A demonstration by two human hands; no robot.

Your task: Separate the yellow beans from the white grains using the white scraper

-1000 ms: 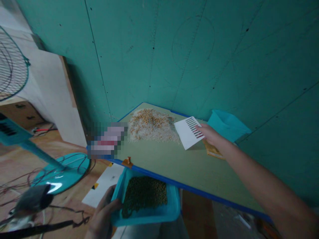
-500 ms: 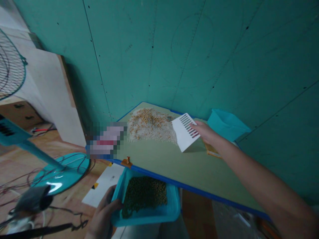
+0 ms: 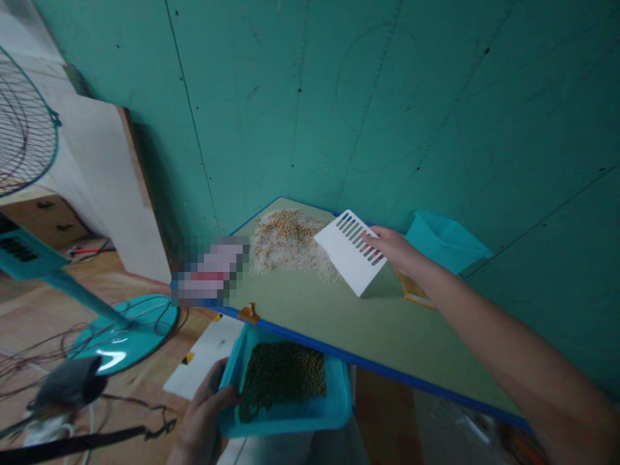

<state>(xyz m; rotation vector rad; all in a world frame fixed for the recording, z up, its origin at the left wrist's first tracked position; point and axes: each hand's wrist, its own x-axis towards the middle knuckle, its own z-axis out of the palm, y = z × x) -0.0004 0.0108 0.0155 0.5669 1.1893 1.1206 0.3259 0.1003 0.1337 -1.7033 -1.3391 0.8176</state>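
Observation:
My right hand (image 3: 390, 245) grips a white slotted scraper (image 3: 351, 261) at its slotted upper end. The scraper is tilted over the right side of a spread pile of pale grains (image 3: 290, 258), which has yellow-tan beans (image 3: 285, 226) mostly along its back. The scraper hides part of the pile. Low in front of the table edge, my left hand (image 3: 208, 403) is closed on the left rim of a blue tray (image 3: 334, 413). Dark green beans (image 3: 271, 374) and paler tan ones (image 3: 314, 374) lie inside the tray, the tan ones toward its right.
The table (image 3: 314, 310) has a blue edge, with an orange clip (image 3: 249, 313) at its front left. A pixelated patch (image 3: 213, 271) covers something at the left end. A blue container (image 3: 445, 242) stands behind my right forearm. A fan (image 3: 106, 316) and cables are at left.
My right hand has shifted the scraper slightly left and turned it, so it covers more of the pile's right side. My left hand still holds the tray in about the same place.

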